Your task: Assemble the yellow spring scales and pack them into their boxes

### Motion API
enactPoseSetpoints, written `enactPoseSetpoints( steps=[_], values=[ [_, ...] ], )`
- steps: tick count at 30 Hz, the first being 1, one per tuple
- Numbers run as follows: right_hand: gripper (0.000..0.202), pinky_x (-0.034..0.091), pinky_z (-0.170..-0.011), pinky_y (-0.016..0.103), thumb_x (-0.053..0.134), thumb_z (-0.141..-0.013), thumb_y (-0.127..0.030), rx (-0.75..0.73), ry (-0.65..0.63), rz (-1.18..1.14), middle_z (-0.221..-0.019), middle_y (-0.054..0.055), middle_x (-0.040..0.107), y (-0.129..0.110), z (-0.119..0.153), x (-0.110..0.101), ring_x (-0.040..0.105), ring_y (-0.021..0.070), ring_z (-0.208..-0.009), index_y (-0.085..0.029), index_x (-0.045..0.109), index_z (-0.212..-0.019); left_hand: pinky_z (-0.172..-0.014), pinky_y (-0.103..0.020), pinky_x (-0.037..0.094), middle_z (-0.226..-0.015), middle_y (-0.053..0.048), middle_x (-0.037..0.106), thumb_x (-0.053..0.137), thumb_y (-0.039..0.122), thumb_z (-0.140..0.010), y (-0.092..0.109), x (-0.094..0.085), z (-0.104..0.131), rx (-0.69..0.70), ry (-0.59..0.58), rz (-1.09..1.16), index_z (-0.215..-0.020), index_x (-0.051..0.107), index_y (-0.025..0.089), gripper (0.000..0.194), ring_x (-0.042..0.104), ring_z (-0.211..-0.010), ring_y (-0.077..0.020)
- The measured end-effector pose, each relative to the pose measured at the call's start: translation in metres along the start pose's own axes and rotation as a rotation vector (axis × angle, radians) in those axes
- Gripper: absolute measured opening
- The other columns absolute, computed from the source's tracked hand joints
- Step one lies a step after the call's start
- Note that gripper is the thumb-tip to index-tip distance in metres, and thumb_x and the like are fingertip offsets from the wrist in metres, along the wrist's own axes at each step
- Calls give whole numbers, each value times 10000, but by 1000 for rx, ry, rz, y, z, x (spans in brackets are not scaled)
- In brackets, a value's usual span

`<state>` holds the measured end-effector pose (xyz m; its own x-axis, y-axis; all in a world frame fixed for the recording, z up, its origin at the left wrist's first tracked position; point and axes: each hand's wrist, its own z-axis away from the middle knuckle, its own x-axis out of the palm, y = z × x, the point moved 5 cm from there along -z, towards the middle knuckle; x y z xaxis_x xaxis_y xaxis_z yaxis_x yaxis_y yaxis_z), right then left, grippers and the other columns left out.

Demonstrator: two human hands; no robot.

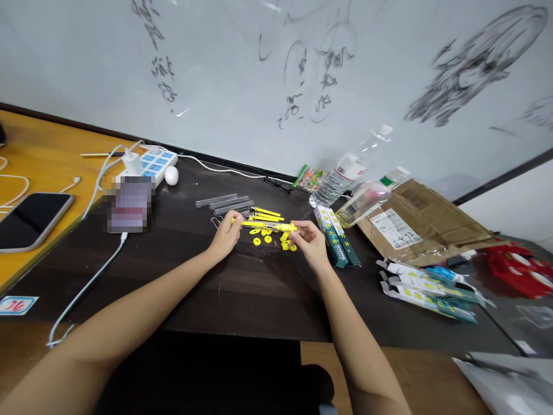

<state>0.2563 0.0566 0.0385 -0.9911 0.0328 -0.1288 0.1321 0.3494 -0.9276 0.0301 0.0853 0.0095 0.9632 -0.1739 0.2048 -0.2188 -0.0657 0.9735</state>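
A yellow and clear pen-like tube (268, 226) is held level above the dark table (254, 294). My left hand (227, 235) pinches its left end, and my right hand (310, 242) grips its right end between thumb and fingers. Just under and beyond the tube lie several small yellow rings (257, 241), partly hidden by it. Several thin yellow rods (266, 212) with dark tips rest behind it. Farther left are clear tubes (228, 203) in a loose group.
Green and white boxes (341, 245) lie right of my right hand, with opened boxes (430, 291) farther right. Behind stand a water bottle (337, 181) and a leaning brown parcel (421, 222). A phone (129, 207), its cable and a power strip (158, 162) are at left.
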Motion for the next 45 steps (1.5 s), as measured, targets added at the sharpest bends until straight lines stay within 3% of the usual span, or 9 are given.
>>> enactPoseSetpoints(
  steps=[4,8,11,14,18,25,31,37,45],
  values=[
    [365,534,-516,255,745,-701,-353,-21,4,-17,-808,0,622,-4,0,-2,587,120,-620,-236,616,-1023,-338,-130,140,-538,103,285,407,334,-921,5,2,2,-41,-10,37,-812,405,210,165,224,-350,-28],
    [353,536,-553,269,618,-796,-366,-32,72,17,-978,30,617,-5,-4,-18,591,125,-689,-251,563,-1126,-342,-127,146,-515,108,254,405,320,-917,8,-1,1,-52,36,46,-798,403,209,163,214,-344,-29],
    [251,491,-536,261,542,-822,-333,-35,185,250,-912,42,619,0,-7,-37,564,132,-661,-209,586,-1036,-341,-126,153,-510,108,262,413,313,-909,9,-6,-1,-61,104,59,-797,410,207,155,221,-342,-28],
    [189,468,-605,298,525,-807,-261,-75,168,645,-859,49,604,5,-9,-43,524,135,-621,-183,634,-939,-340,-127,152,-514,106,273,422,296,-898,9,-10,-3,-73,155,79,-784,399,207,146,228,-344,-28],
    [197,451,-660,312,501,-808,-214,-96,50,872,-851,50,590,10,-8,-36,516,145,-621,-187,660,-921,-341,-130,148,-516,104,279,421,272,-887,10,-11,-3,-76,180,83,-771,391,208,137,227,-345,-28],
    [162,438,-647,302,508,-828,-234,-125,-45,862,-820,49,587,3,-5,-24,517,158,-642,-193,653,-889,-341,-124,152,-517,104,280,431,292,-879,10,-11,-3,-83,176,81,-769,393,208,143,232,-347,-28],
    [118,427,-685,294,523,-838,-199,-146,-183,915,-803,40,608,3,1,-4,554,189,-778,-215,638,-856,-339,-124,157,-514,104,272,422,297,-891,8,-12,-3,-70,175,59,-773,400,208,150,228,-346,-29],
    [117,415,-704,314,571,-850,-246,-132,-182,1081,-771,41,618,15,-1,1,539,211,-793,-226,668,-911,-340,-127,156,-519,102,275,417,323,-903,6,-9,-2,-58,142,27,-786,411,205,167,230,-351,-31],
    [93,400,-692,344,625,-823,-252,-163,-189,1192,-800,76,660,17,-8,12,514,239,-787,-241,711,-792,-345,-120,177,-528,99,307,421,334,-900,1,-5,-1,-38,94,-16,-802,415,203,164,253,-364,-33]
  ],
)
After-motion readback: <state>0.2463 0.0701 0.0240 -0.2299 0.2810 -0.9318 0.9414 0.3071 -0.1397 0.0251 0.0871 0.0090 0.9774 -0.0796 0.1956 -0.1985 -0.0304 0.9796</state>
